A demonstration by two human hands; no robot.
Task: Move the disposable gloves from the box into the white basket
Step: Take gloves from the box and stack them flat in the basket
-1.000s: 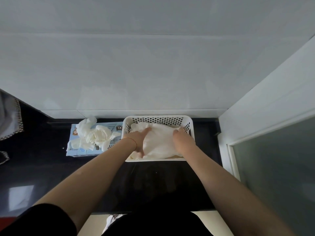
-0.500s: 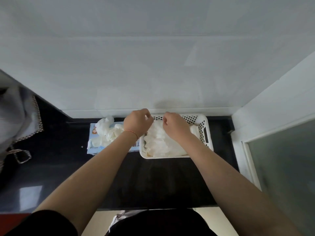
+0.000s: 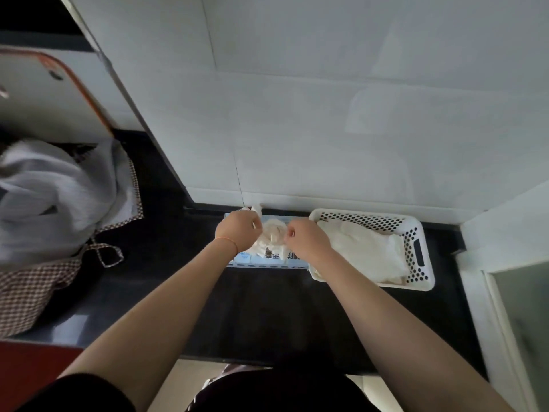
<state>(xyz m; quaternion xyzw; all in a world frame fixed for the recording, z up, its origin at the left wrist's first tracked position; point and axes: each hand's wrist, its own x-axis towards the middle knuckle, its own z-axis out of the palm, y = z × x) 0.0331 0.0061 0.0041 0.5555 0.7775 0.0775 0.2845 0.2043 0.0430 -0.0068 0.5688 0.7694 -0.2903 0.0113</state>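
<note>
Both hands [image 3: 271, 236] grip gloves [image 3: 271, 237] over box [image 3: 261, 261], lengthwise L-R.

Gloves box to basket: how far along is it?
Partly done. A pile of gloves already lies in the white basket. In hand: the left hand and right hand are both over the glove box, fingers curled on a bunch of gloves sticking out of its top. Left: carry that bunch to the basket; how many gloves remain inside the box cannot be seen.
</note>
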